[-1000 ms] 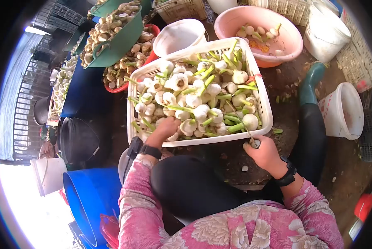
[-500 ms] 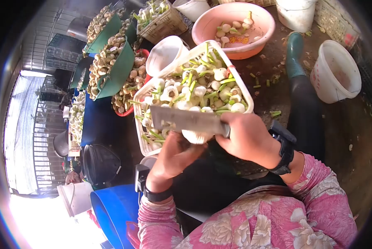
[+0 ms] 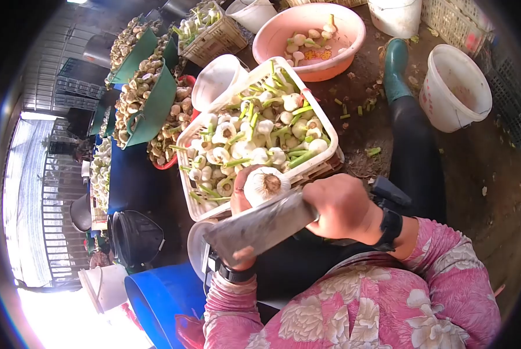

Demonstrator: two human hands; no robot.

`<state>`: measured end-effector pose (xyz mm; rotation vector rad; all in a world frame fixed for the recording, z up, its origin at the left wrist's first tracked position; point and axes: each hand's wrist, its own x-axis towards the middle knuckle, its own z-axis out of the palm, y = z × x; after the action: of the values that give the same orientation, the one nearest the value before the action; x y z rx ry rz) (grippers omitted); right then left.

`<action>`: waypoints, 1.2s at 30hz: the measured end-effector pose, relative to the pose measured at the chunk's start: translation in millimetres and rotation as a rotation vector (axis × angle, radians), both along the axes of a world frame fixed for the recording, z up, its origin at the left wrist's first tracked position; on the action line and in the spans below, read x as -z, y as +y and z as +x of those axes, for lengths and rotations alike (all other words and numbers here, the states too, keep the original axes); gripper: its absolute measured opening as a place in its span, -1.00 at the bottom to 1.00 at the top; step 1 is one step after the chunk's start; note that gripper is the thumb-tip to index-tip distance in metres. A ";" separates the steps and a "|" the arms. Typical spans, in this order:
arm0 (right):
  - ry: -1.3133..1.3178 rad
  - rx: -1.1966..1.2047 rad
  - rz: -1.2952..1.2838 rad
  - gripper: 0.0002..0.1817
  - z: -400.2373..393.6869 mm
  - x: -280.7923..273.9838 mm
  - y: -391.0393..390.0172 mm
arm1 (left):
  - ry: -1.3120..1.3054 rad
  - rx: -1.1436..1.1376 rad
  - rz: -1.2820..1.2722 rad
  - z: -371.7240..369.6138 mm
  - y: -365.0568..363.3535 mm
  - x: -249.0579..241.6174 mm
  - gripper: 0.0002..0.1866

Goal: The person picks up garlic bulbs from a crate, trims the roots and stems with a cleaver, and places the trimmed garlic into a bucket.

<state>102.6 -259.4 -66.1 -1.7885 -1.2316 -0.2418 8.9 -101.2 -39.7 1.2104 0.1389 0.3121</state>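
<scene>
My left hand (image 3: pixel 243 189) holds a white garlic bulb (image 3: pixel 266 185) with its root end facing up; the cleaver hides much of that hand. The wide grey cleaver (image 3: pixel 260 225) is gripped by its handle in my right hand (image 3: pixel 345 207). Its blade slants down to the left, just below the bulb and across my left hand and wrist. Just beyond my hands, a white plastic crate (image 3: pixel 185 174) is heaped with trimmed garlic bulbs (image 3: pixel 237 136) with short green stems.
A pink basin (image 3: pixel 353 49) with a few bulbs is behind the crate. White buckets (image 3: pixel 214 81) (image 3: pixel 459 87) stand left and right. Green tubs (image 3: pixel 155 107) of unpeeled garlic are at left. A blue barrel (image 3: pixel 161 296) is lower left. Stem pieces lie on the floor.
The cleaver has dropped and tilted from near level above the bulb to a slant below it. The bulb has risen and turned its root end up. The surroundings have shifted slightly left.
</scene>
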 end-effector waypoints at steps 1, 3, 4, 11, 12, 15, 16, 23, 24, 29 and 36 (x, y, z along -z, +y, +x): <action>0.008 -0.038 0.021 -0.72 -1.4 1.5 6.7 | 0.003 -0.014 -0.049 -1.3 1.0 0.1 -0.42; 0.016 -0.058 0.033 -0.72 -1.0 1.7 14.5 | 0.008 -0.036 -0.111 -4.7 4.4 0.9 -0.51; 0.019 -0.070 0.039 -0.72 -1.0 2.6 18.0 | 0.012 -0.047 -0.130 -6.4 5.8 1.8 -0.55; 0.072 -0.063 -0.053 -0.71 5.9 42.7 29.6 | 0.056 -0.028 -0.419 -4.7 8.1 14.0 -0.72; 0.062 -0.057 -0.048 -0.71 6.7 45.5 30.9 | 0.071 -0.036 -0.402 -6.3 11.4 19.2 -0.73; 0.064 -0.058 -0.016 -0.70 4.5 49.7 31.5 | 0.135 -0.015 -0.251 -9.4 14.1 21.4 -0.74; 0.057 -0.058 -0.004 -0.70 4.1 50.5 31.0 | 0.174 -0.006 -0.182 -9.1 14.9 19.5 -0.74; 0.072 0.031 -0.093 -0.72 4.5 52.6 17.3 | 0.197 0.021 -0.158 -12.4 3.2 5.0 -0.61; 0.084 0.103 -0.139 -0.74 8.7 55.9 13.6 | 0.221 0.016 -0.036 -12.6 -3.0 -9.3 -0.54; 0.340 0.460 -0.071 -0.86 47.7 44.9 -11.5 | 0.095 -0.030 0.381 -20.8 23.4 -11.4 -0.28; 0.341 0.249 -0.158 -0.80 20.8 24.2 12.5 | -0.012 -0.124 0.502 -14.1 19.4 -15.4 -0.15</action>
<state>123.4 -246.9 -90.3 -2.0210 -0.8054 0.0234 -5.2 -81.8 -24.3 1.6999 0.1291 0.4809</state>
